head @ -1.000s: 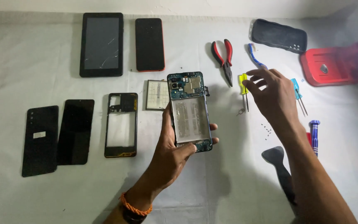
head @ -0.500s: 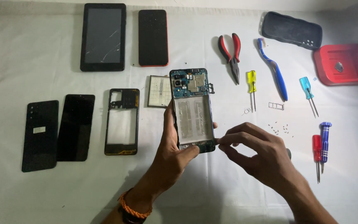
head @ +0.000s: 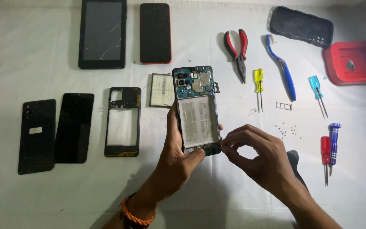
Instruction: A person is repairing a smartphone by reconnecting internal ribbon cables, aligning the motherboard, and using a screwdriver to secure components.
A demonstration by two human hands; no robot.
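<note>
The left hand [head: 178, 157] is wrapped around an opened phone [head: 196, 110], thumb on one long edge, fingers behind, holding it upright above the white cloth-covered counter [head: 43, 199]. The right hand [head: 259, 157] is nearly closed, its fingertips [head: 225, 146] pinching at the phone's lower right corner. The phone shows a blue-green circuit board on top and a bare grey metal bay below. Right of the phone lie red-handled pliers [head: 238, 48] and a yellow screwdriver [head: 258, 85]; left of it a black plastic frame [head: 123, 122]

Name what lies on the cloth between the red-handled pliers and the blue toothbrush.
In the head view, a yellow-handled screwdriver lies between the pliers and the toothbrush, a little below both.
</note>
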